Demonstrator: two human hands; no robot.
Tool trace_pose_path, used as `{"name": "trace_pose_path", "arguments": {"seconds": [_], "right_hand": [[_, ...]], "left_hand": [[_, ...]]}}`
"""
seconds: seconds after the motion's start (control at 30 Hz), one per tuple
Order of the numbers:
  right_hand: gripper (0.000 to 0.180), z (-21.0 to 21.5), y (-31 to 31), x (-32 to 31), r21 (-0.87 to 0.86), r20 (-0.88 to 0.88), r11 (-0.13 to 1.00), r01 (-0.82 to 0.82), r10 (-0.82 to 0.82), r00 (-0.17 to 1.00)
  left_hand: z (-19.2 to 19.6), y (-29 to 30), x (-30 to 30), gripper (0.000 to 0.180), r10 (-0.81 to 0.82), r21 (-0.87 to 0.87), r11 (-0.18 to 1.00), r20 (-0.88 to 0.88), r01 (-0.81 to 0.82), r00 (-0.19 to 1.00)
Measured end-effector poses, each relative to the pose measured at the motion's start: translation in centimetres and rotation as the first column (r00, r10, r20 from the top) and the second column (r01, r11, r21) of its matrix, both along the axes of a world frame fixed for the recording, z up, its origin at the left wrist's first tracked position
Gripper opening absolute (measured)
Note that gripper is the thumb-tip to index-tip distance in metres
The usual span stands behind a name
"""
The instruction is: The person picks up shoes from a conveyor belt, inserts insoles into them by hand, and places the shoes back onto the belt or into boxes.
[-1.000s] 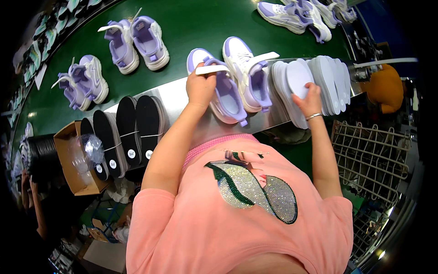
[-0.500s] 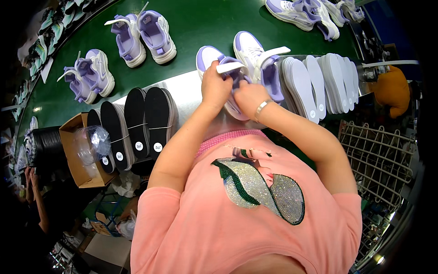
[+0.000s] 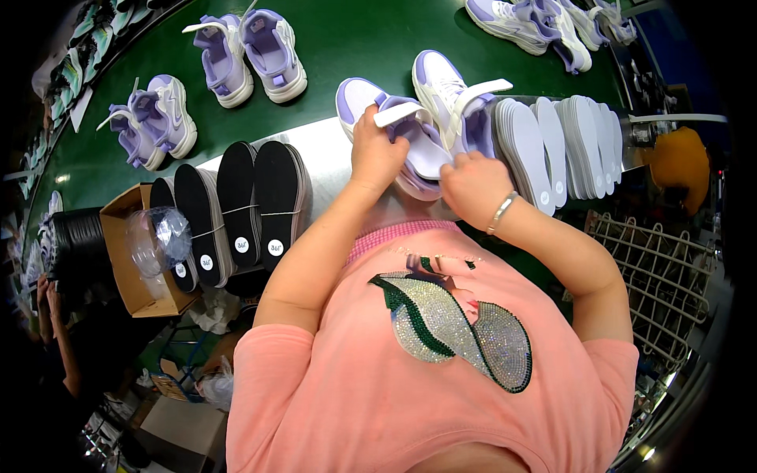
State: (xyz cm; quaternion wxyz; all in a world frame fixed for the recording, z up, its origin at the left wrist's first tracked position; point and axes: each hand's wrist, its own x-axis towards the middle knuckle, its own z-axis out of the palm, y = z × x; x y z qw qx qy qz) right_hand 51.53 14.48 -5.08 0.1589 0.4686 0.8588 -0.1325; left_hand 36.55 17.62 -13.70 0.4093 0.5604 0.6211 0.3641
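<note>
A white and lavender sneaker [image 3: 359, 101] lies toe-away in front of me, its white strap [image 3: 398, 113] raised. My left hand [image 3: 377, 154] grips its left side, thumb at the opening. Inside the sneaker shows a pale lavender insole [image 3: 426, 151], its heel end near the shoe's back. My right hand [image 3: 475, 189] is closed at the right edge of that heel end, fingertips pinching there; the exact grip is partly hidden. Touching on the right is the matching sneaker [image 3: 438, 75], its strap also up.
Stacks of pale insoles [image 3: 522, 150] stand to the right, beside a wire rack [image 3: 650, 276]. Left are tied stacks of black insoles [image 3: 276, 197] and a cardboard box [image 3: 130, 268] with clear plastic. More sneakers [image 3: 272, 59] sit on the green surface [image 3: 339, 39]. Another person's hands [image 3: 49, 299] show far left.
My right hand has drawn back out of the sneaker's opening toward the right and nearer me, uncovering the insole. My left hand keeps its hold on the shoe's side.
</note>
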Motion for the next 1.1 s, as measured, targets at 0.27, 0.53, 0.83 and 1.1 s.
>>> {"name": "trace_pose_path", "arguments": {"seconds": [0.27, 0.53, 0.83, 1.1], "right_hand": [[0.012, -5.8, 2.1, -2.2, 0.004, -0.063, 0.995, -0.103, 0.103, 0.993], [0.037, -1.9, 5.6, -4.8, -0.467, 0.145, 0.884, 0.029, 0.044, 0.988], [0.057, -7.6, 5.7, -5.3, -0.301, 0.176, 0.953, -0.033, 0.089, 0.98], [0.05, -2.9, 6.0, -4.4, -0.505, 0.248, 0.857, -0.101, 0.256, 0.934]], "left_hand": [[0.0, -0.7, -0.1, 0.046, 0.047, -0.028, 0.999, 0.234, -0.042, 0.971], [-0.1, -0.9, 0.0, 0.041, 0.082, -0.074, 0.995, 0.235, -0.067, 0.969], [-0.9, -0.5, 0.3, 0.042, 0.038, -0.018, 0.999, 0.226, -0.034, 0.973], [-1.2, -0.6, 0.4, 0.048, 0.005, 0.027, 1.0, 0.112, -0.008, 0.994]]}}
